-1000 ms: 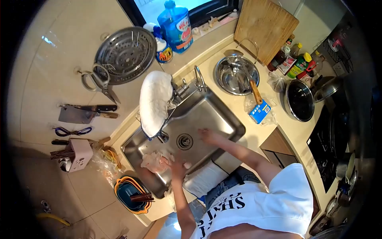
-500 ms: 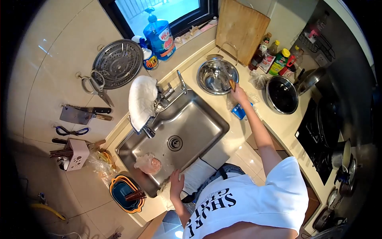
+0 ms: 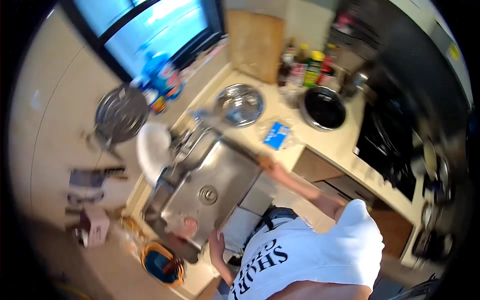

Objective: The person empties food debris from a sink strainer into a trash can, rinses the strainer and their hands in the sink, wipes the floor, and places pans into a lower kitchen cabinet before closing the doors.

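My right hand (image 3: 272, 167) is closed round the wooden handle of a knife (image 3: 235, 140), which is smeared by motion. Its blade points up and left over the sink's (image 3: 225, 172) right rim. At the sink's front edge, my left hand (image 3: 216, 245) rests with its fingers stretched out, beside a white cloth (image 3: 240, 227). A pink lump in a clear plastic bag (image 3: 187, 226) lies in the sink's lower left. Behind the sink's right end stands a shiny metal bowl (image 3: 239, 105). A blue packet (image 3: 276, 135) lies on the counter to its right.
A dark-filled pot (image 3: 323, 108) and several bottles (image 3: 312, 70) stand on the right counter beside the black stove (image 3: 387, 145). A wooden board (image 3: 255, 45) leans at the back. Knives (image 3: 95, 176) hang on the left wall. A basin (image 3: 162, 265) stands at the near left.
My right hand has drawn the knife out of the metal bowl, down and toward my body. My left hand stays by the sink edge. The head view has shifted and blurred.
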`<act>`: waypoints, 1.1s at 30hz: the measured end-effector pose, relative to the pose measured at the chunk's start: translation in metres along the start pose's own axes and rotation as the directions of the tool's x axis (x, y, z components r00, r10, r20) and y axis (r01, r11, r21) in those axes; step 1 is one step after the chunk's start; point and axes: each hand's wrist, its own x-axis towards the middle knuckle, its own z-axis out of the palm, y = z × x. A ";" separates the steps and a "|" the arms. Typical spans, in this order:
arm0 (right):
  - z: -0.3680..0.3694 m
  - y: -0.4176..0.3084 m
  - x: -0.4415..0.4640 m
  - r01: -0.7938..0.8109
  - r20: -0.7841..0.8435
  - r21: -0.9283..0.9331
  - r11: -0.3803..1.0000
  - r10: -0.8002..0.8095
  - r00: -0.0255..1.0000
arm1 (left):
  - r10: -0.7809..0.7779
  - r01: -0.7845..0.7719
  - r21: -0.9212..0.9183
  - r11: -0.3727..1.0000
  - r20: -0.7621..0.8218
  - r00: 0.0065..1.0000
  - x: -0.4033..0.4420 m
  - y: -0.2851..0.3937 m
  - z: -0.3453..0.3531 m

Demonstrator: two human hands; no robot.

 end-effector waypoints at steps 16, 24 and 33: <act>-0.018 -0.019 -0.176 -0.325 0.120 0.528 0.784 0.310 0.943 | 0.292 -0.337 0.080 0.938 0.342 0.893 0.055 0.044 0.018; -0.050 -0.024 -0.245 -0.133 -0.234 0.692 0.709 0.395 0.888 | 0.546 -0.596 -0.080 0.799 0.513 0.663 0.065 0.090 0.062; -0.136 -0.016 -0.286 0.211 -0.614 0.672 0.710 0.375 0.694 | 0.654 -0.539 -0.419 0.731 0.656 0.377 0.008 0.252 0.160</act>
